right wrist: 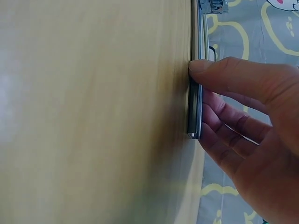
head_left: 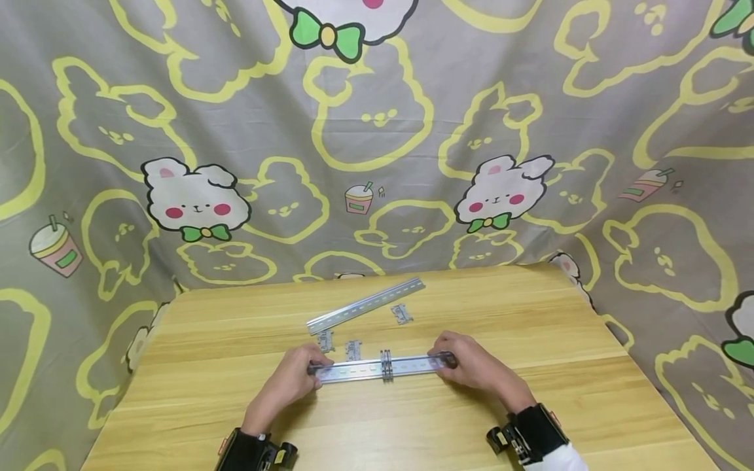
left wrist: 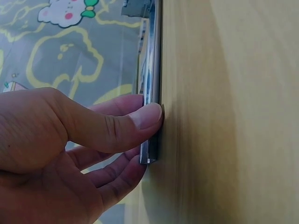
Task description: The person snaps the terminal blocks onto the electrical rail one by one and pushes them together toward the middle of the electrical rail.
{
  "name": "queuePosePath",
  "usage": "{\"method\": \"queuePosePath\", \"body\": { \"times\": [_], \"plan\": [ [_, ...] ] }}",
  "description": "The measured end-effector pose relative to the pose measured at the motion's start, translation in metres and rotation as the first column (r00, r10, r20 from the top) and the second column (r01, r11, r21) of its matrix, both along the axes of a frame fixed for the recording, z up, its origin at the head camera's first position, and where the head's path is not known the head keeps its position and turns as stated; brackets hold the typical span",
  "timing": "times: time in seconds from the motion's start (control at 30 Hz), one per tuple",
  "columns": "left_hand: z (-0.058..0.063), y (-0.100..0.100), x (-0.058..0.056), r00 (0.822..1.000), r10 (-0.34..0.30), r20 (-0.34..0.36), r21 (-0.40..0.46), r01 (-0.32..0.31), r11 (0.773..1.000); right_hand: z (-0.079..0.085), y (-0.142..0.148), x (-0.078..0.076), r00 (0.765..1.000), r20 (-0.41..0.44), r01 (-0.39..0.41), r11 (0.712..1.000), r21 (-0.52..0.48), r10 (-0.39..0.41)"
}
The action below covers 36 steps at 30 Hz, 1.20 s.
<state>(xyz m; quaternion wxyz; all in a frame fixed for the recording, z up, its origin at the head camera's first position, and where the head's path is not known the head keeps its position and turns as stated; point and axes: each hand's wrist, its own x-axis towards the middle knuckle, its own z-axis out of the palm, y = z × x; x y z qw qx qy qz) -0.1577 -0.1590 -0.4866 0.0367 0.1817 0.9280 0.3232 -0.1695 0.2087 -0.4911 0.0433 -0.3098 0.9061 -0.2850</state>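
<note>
Left grip (head_left: 294, 371): clamped on rail (head_left: 356, 371), left end.
Right grip (head_left: 474, 363): clamped on right end.
Fitted terminals (head_left: 386, 366): mid-rail.
Three loose terminals (head_left: 353, 349), other rail (head_left: 365, 305): beyond rail.

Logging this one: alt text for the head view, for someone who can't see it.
A left hand and right hand hold a metal rail by its ends, small grey pieces near its middle. Beyond it on a wooden table lie another rail and three loose grey pieces.

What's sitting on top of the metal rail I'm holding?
Narrow gray pieces sit across the metal rail near its middle; what's directly beneath them is covered.
</note>
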Motion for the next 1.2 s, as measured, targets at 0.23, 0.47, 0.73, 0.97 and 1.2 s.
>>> {"method": "queuePosePath", "body": {
  "times": [0.23,0.47,0.73,0.97,1.2],
  "plan": [
    [-0.001,0.001,-0.002,1.0,0.021,0.013,0.001,-0.021,1.0,-0.002,0.0,-0.005,1.0,-0.019,-0.001,1.0,0.004,0.001],
    [-0.003,0.001,-0.004,1.0,0.017,0.0,0.003,-0.017,1.0,-0.003,0.0,-0.008,1.0,-0.03,-0.008,1.0,0.003,0.008],
    [-0.004,0.0,-0.006,1.0,0.019,-0.017,-0.013,-0.019,1.0,-0.003,-0.001,-0.01,0.999,-0.032,-0.015,1.0,-0.009,0.015],
    [-0.003,0.0,-0.004,0.999,0.006,-0.052,-0.023,-0.007,1.0,-0.003,-0.003,-0.012,1.0,-0.022,-0.006,1.0,-0.01,0.006],
    [0.003,-0.001,-0.001,0.995,0.015,-0.097,-0.013,-0.016,1.0,0.004,-0.002,-0.015,1.0,0.01,0.012,1.0,-0.001,-0.012]
  ]
}}
